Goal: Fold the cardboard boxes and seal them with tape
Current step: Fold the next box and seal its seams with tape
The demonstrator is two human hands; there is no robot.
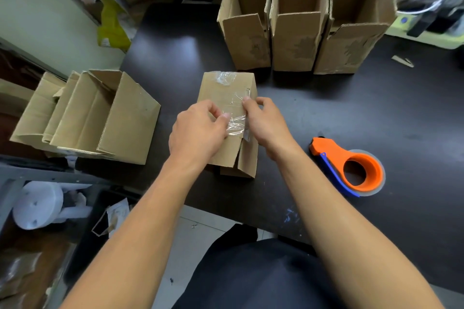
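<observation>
Pressing a strip of clear tape (236, 118) onto the upper face of a small cardboard box (226, 98) lying in the middle of the dark table (326, 108). Left hand (198, 130) sitting on the near-left part of that face, fingers curled, thumb tip pinning the tape's left edge. Right hand (263, 120) coming in from the right, fingers curled too, thumb and forefinger nipping the tape where it meets the box's right edge. Both hands touching tape and cardboard at once; neither one spread flat.

Box running lengthwise away from the body, far end already carrying a crumpled patch of tape, near end showing loose flaps (241, 160) hanging open just beneath the wrists. Tape strip lying along that same long axis, right between the two thumbs. Right hand being the nearer one to the open side seam, so probably folding the tape over that edge next, with the left hand steadying.

Orange tape dispenser (351, 165) resting on the table to the right, well apart from the box, closest to the right arm. Three upright open boxes (301, 40) standing in a row at the far side; more open boxes (100, 118) lying at the left.
</observation>
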